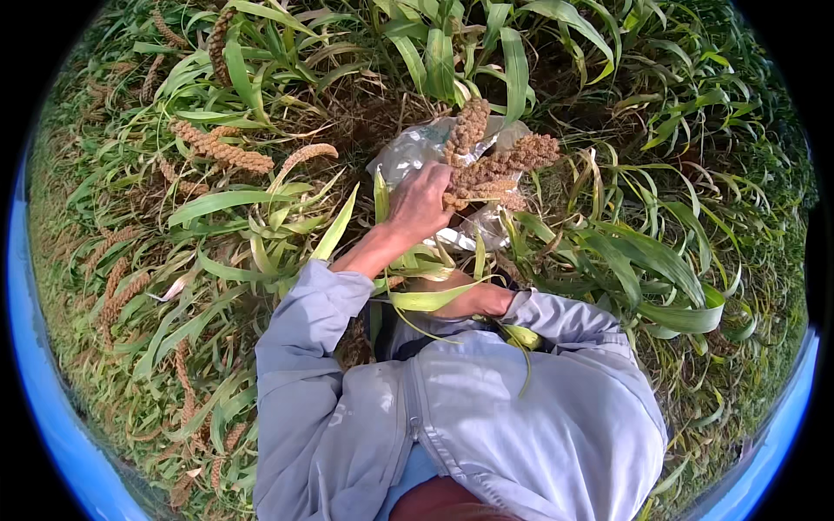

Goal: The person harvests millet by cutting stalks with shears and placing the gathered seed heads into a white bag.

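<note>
My left hand (422,200) is closed around the lower ends of several ripe foxtail millet heads (505,161). These brown, lumpy seed heads fan out up and to the right from my fingers. Behind and under them spreads a clear plastic bag (407,151), crumpled and catching the light; whether any head lies inside it cannot be told. Nearer my body, my right hand (466,296) is low among the stems, its fingers mostly hidden by leaves. A yellow-green leaf (433,298) crosses in front of it.
Dense millet plants surround me, with long green leaves (645,260) arching in from the right. More drooping millet heads (221,148) hang at the left, one curved head (306,156) close to my left forearm. Dry stalks and soil (365,120) show beyond the bag.
</note>
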The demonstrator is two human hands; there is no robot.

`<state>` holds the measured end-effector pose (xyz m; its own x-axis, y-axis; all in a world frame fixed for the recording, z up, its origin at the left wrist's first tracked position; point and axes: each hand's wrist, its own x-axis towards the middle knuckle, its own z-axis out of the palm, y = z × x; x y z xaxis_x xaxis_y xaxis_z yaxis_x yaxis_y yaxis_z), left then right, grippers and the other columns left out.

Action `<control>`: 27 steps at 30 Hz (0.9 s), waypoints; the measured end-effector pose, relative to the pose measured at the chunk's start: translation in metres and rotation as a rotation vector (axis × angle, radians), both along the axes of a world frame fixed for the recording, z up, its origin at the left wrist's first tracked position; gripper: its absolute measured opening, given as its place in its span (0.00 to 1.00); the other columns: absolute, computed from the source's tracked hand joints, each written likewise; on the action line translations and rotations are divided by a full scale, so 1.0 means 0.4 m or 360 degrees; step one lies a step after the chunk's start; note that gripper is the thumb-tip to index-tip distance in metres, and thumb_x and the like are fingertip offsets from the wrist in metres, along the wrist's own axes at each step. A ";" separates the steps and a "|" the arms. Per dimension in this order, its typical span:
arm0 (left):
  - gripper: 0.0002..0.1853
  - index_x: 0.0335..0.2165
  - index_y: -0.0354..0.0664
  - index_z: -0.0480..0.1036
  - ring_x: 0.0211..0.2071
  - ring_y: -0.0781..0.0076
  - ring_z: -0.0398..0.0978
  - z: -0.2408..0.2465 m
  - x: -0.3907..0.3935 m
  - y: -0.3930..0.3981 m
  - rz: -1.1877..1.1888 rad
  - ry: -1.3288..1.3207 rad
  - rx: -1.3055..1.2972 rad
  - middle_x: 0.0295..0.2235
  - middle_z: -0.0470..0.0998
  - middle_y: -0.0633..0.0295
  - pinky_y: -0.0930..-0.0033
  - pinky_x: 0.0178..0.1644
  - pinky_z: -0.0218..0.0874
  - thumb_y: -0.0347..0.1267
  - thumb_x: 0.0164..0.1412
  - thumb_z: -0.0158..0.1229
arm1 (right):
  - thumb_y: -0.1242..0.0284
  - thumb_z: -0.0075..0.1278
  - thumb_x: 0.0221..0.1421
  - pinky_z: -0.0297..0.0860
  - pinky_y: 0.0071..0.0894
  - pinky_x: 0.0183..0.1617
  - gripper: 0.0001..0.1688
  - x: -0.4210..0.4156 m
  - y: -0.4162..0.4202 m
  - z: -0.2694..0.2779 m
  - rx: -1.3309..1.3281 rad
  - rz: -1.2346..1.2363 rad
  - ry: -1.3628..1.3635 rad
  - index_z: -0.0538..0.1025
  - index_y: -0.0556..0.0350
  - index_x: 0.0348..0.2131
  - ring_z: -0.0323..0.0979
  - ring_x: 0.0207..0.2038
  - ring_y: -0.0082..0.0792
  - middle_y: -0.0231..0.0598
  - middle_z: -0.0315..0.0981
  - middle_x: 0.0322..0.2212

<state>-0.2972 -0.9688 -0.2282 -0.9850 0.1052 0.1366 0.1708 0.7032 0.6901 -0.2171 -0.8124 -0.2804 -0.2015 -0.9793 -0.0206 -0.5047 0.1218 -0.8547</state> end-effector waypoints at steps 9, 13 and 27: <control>0.28 0.41 0.35 0.67 0.38 0.45 0.71 -0.168 0.121 -0.077 0.0311 -0.0062 -0.0209 0.38 0.70 0.48 0.52 0.41 0.64 0.28 0.38 0.69 | 0.71 0.56 0.41 0.65 0.36 0.34 0.17 -0.170 0.235 0.209 0.0380 -0.0431 -0.0711 0.71 0.60 0.33 0.67 0.27 0.44 0.47 0.70 0.26; 0.26 0.41 0.33 0.65 0.39 0.44 0.70 -0.158 0.128 -0.085 0.0314 -0.0050 -0.0231 0.38 0.69 0.47 0.53 0.42 0.64 0.35 0.45 0.65 | 0.76 0.51 0.48 0.64 0.26 0.28 0.06 -0.205 0.256 0.158 -0.0494 -0.1836 -0.1416 0.70 0.61 0.27 0.67 0.24 0.23 0.32 0.69 0.20; 0.17 0.37 0.32 0.70 0.38 0.45 0.73 -0.274 0.046 0.005 -0.0049 -0.0182 -0.0489 0.35 0.74 0.45 0.53 0.41 0.65 0.30 0.46 0.60 | 0.60 0.50 0.54 0.66 0.45 0.30 0.17 -0.387 0.225 -0.167 0.0651 -0.2109 0.0788 0.74 0.57 0.30 0.70 0.25 0.41 0.46 0.70 0.22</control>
